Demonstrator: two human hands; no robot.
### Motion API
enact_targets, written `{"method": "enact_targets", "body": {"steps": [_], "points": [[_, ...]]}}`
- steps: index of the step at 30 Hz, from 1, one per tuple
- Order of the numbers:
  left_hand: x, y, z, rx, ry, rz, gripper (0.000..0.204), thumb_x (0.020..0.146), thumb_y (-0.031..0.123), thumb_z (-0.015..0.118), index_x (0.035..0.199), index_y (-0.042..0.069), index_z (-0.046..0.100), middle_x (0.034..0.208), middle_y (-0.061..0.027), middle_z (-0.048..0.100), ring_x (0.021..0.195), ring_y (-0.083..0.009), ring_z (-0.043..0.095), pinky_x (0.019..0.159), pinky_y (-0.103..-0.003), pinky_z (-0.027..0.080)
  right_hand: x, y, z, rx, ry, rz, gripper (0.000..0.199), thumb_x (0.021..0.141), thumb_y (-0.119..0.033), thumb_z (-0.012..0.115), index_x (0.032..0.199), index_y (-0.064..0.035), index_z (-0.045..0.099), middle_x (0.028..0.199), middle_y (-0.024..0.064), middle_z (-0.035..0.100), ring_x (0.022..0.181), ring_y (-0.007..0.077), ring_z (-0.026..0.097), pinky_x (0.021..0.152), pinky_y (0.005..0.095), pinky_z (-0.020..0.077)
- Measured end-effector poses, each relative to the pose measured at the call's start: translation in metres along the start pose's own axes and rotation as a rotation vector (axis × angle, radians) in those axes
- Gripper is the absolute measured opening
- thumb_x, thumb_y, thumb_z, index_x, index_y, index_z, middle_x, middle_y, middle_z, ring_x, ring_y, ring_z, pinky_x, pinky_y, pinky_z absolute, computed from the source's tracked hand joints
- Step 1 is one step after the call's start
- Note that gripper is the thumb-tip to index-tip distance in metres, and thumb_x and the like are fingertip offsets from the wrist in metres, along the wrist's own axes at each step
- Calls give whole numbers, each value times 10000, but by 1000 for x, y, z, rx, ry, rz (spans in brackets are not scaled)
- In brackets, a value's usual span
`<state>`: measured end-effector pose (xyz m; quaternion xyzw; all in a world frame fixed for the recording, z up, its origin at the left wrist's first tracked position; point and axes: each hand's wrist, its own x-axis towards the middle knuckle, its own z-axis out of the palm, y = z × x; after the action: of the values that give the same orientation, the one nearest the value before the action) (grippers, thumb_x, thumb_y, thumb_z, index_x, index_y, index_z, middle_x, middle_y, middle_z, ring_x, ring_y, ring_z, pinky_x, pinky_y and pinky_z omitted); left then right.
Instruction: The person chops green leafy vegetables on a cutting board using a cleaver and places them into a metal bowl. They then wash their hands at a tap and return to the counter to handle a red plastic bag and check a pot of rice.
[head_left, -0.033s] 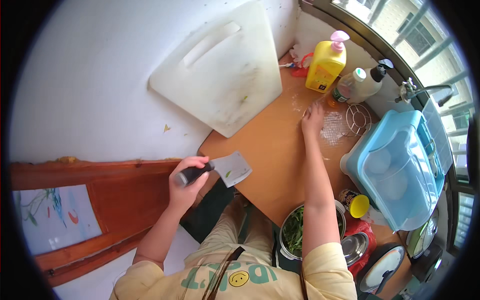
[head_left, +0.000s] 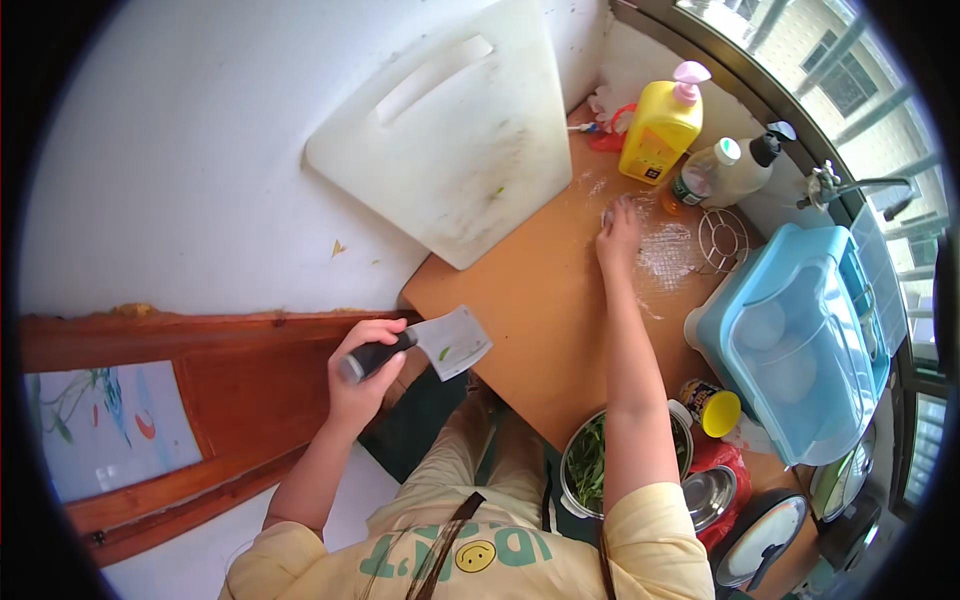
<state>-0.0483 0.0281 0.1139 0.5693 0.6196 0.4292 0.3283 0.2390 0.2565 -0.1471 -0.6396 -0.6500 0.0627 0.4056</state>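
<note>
My left hand [head_left: 362,375] grips the black handle of a cleaver [head_left: 455,342] and holds it just off the table's left corner. A bit of green leaf clings to its blade. My right hand [head_left: 620,228] rests low over the brown table [head_left: 540,330], fingers curled in around something small and pale that I cannot make out. Whitish wet smears and a patch of netted marks [head_left: 665,250] lie beside it. A large white cutting board [head_left: 460,140] leans against the wall, a green scrap stuck on it.
Behind my right hand stand a yellow pump bottle [head_left: 662,130], a clear bottle [head_left: 700,178] and a spray bottle [head_left: 745,168]. A wire rack [head_left: 722,240] and a blue lidded bin [head_left: 735,290] are at right. Nearer are a yellow-lidded can [head_left: 712,408], a pot of greens [head_left: 583,465] and a steel bowl [head_left: 708,498].
My right hand has shifted slightly left and its fingers have curled in. The cleaver has moved a little left with my left hand.
</note>
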Motion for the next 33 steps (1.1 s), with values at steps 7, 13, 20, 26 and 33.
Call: {"method": "enact_targets", "body": {"steps": [7, 13, 20, 26, 33], "points": [[-78, -25, -86, 138, 220, -193, 192, 694, -107, 583, 829, 18, 528, 953, -98, 583, 1007, -220, 561, 907, -331, 406, -168, -154, 5, 343, -435, -337, 480, 669, 87, 497, 1134, -21, 548, 1225, 182, 498, 1194, 340, 427, 1024, 461, 311], [-121, -74, -138, 146, 386, -282, 163, 714, -69, 600, 816, 32, 523, 954, -101, 594, 972, -205, 556, 884, -311, 405, -222, -205, -32, 643, -601, -241, 312, 718, 100, 519, 993, -17, 607, 1099, 181, 556, 1055, 324, 529, 878, 423, 455], [-203, -135, -203, 70, 569, -392, 158, 741, -51, 613, 837, 41, 527, 1023, -112, 589, 1001, -198, 536, 883, -302, 402, -130, -16, -67, 33, 55, 196, 220, 765, 37, 501, 950, -26, 601, 919, 146, 581, 836, 302, 546, 770, 381, 439], [-235, -173, -238, -56, 559, -356, 158, 740, -54, 612, 835, 42, 530, 1025, -111, 587, 1012, -200, 532, 903, -315, 392, -220, -156, 14, -118, -34, -73, 371, 716, 49, 499, 1052, -84, 587, 1178, 174, 531, 1161, 369, 439, 987, 523, 307], [-215, -183, -297, -191, 472, -61, 158, 719, -71, 604, 828, 19, 534, 1015, -105, 596, 1001, -193, 534, 904, -304, 379, -335, -328, 62, 416, -402, 17, 356, 751, 102, 443, 1075, 18, 564, 1189, 149, 541, 1161, 333, 460, 993, 404, 354]]}}
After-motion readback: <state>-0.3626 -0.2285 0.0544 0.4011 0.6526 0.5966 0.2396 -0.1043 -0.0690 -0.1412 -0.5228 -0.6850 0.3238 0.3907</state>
